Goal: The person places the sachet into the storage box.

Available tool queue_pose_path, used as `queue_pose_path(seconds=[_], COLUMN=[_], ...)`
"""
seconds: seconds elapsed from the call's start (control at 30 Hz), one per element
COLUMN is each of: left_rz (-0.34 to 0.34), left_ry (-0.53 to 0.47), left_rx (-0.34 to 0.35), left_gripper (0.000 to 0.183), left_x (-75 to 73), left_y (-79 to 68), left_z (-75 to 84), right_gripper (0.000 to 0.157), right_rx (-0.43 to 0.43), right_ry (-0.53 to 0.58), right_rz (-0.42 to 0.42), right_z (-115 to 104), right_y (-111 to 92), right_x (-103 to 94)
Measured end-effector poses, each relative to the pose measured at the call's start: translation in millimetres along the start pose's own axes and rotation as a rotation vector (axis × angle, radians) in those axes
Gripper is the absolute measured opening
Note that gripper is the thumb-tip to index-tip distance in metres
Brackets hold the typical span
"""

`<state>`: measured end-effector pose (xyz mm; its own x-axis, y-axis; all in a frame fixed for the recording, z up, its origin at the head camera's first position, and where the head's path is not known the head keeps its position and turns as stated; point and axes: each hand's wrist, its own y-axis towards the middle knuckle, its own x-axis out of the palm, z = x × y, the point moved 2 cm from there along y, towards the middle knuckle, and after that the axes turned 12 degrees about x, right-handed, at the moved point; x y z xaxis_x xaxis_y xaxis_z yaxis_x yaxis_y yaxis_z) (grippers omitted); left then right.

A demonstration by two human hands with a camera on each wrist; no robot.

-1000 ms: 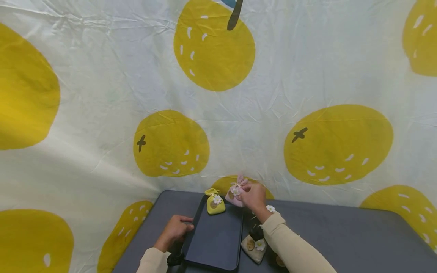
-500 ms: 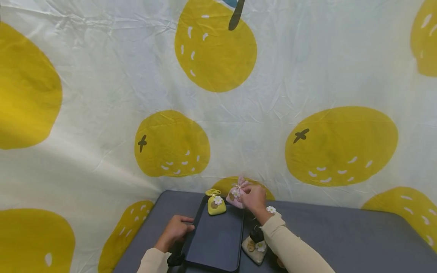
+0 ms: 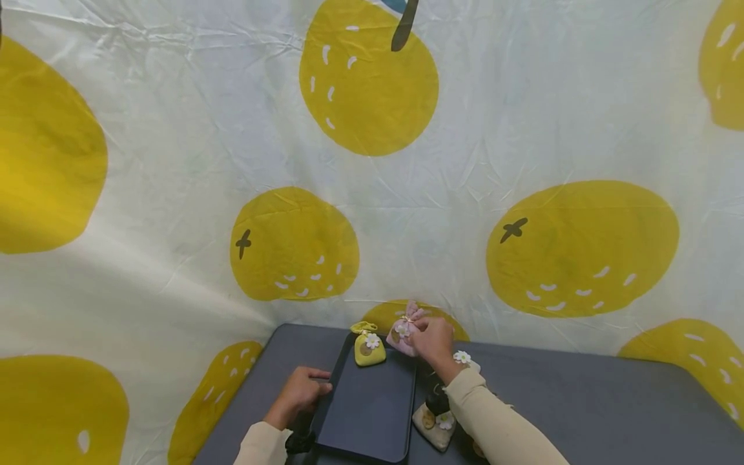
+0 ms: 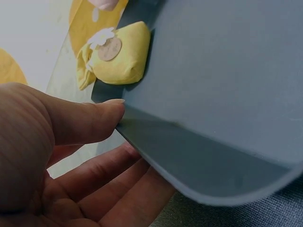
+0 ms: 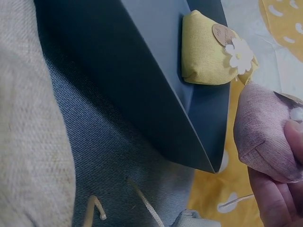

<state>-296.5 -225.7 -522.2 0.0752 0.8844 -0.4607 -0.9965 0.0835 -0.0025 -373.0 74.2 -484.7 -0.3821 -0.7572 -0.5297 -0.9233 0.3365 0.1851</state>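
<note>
A dark grey rectangular tray (image 3: 366, 407) lies on the table, and my left hand (image 3: 301, 389) grips its left wall, thumb at the rim and fingers along the outside in the left wrist view. At the tray's far end sits a yellow drawstring pouch (image 3: 369, 349) with a white flower and a round brown tag. My right hand (image 3: 433, 339) pinches a pink drawstring pouch (image 3: 401, 336) near its tied neck, over the tray's far right corner. In the right wrist view the pink pouch (image 5: 262, 130) hangs beside the yellow one, past the tray's edge.
Right of the tray lies a beige pouch (image 3: 434, 429) with a flower and tag, partly under my right forearm. Another white flower (image 3: 462, 356) shows beyond my right wrist. A cloth with yellow fruit prints (image 3: 418, 245) hangs behind the dark table (image 3: 581, 400).
Both hands keep their holds and stay almost still. The whole scene shifts very slightly to the right in view.
</note>
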Motion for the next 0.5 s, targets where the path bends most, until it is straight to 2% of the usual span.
queue_pose_path(seconds=[0.5], left_rz=[0.007], left_ry=[0.003], left_rx=[-0.011], left_gripper=[0.034], left_x=[0.7], left_y=[1.1], left_z=[0.8], right_gripper=[0.014], right_rx=[0.05], right_ry=[0.013], right_rz=[-0.032], right_z=[2.4], right_y=[-1.4], right_x=[3.8])
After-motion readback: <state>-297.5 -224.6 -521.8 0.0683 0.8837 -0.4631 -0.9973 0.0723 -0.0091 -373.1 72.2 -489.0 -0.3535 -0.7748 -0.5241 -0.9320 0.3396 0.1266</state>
